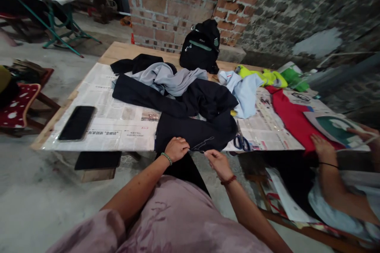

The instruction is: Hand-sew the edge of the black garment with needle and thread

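Note:
A dark navy garment (192, 130) lies along the table's near edge, its lower border between my hands. My left hand (177, 149) is closed, with thumb and fingers pinching that border. A little to the right, my right hand (219, 164) has its fingertips pinched together at the same border. Whatever they hold is too small to make out. A loose pale thread (206, 141) curls over the dark cloth between the two hands. Dark-handled scissors (242, 142) rest at the table edge, right of the garment.
Newspaper (101, 134) covers the wooden table. A phone (77, 123) lies at left, a black backpack (200, 47) at the back. Grey cloth (169, 77) and a light blue garment (243, 91) are heaped beyond. At right, a co-worker's hand (323, 148) rests on red cloth (287, 118).

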A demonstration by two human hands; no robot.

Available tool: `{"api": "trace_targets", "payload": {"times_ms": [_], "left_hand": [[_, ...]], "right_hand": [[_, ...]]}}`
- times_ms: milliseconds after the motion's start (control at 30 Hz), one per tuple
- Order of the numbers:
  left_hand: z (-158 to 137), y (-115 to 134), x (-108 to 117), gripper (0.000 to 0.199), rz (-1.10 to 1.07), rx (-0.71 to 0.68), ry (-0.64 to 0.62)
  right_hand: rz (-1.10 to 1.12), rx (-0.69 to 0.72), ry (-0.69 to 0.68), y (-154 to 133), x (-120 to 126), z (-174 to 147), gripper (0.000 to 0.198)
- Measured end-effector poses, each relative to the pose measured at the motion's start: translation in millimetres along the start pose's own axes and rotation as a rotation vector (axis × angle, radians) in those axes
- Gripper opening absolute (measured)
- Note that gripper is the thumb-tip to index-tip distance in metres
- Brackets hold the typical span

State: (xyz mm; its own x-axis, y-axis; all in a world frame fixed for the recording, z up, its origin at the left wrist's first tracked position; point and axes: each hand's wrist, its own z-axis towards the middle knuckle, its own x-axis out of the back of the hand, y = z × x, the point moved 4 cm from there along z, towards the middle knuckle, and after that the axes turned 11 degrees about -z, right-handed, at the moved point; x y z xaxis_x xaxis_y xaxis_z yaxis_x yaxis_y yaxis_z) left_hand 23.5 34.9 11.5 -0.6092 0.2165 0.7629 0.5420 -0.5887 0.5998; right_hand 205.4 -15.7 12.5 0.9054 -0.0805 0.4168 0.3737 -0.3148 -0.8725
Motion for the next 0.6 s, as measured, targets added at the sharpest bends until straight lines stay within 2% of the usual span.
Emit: {"api": "trace_targets", "payload": {"times_ms": [200, 333, 600], "left_hand": [[1, 0, -2, 0.012, -0.006, 0.001, 0.009], [1, 0, -2, 0.013, -0.002, 0.013, 0.0], [1, 0, -2, 0.012, 0.013, 0.005, 0.005]], "right_hand": [[0.381, -0.059, 0.165, -2, 18, 21, 0.028], [0.573, -0.051, 0.211, -11, 24, 29, 0.031], [0.738, 0.002, 0.265, -23, 63, 37, 0.032]]}}
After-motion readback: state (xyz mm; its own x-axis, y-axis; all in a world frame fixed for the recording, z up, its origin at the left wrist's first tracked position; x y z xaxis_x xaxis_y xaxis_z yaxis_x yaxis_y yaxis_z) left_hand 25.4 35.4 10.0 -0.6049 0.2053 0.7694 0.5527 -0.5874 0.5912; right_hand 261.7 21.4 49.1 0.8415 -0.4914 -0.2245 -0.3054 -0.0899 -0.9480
